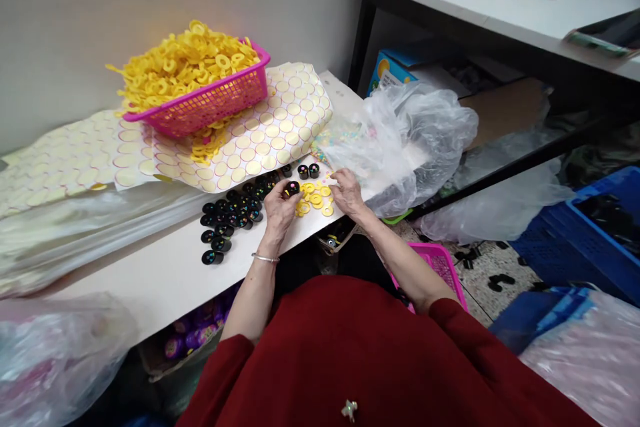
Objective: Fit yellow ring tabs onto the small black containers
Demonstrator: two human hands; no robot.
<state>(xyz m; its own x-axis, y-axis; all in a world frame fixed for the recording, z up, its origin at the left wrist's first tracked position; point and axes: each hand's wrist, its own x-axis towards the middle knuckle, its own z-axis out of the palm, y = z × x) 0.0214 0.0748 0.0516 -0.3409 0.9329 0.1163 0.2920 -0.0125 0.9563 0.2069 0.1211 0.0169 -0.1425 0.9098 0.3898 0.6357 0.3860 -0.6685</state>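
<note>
My left hand [281, 209] is closed around a small black round cup [291, 189] with coloured bits inside, held just above the white table [165, 280]. To its left, rows of similar black cups [233, 208] stand on the tabletop; two more black cups [309, 171] sit behind the hands. My right hand [347, 193] has thumb and fingers pinched together near a pile of small coloured beads; whatever lies between the fingertips is too small to make out. Between both hands lie several loose yellow rings [316, 199].
A pink basket [215, 103] heaped with yellow rings [185, 63] rests on sticker sheets [280, 123] at the back. Right of the hands is a clear plastic bag [415, 140]. A blue crate [575, 227] and a pink basket [440, 267] stand lower right.
</note>
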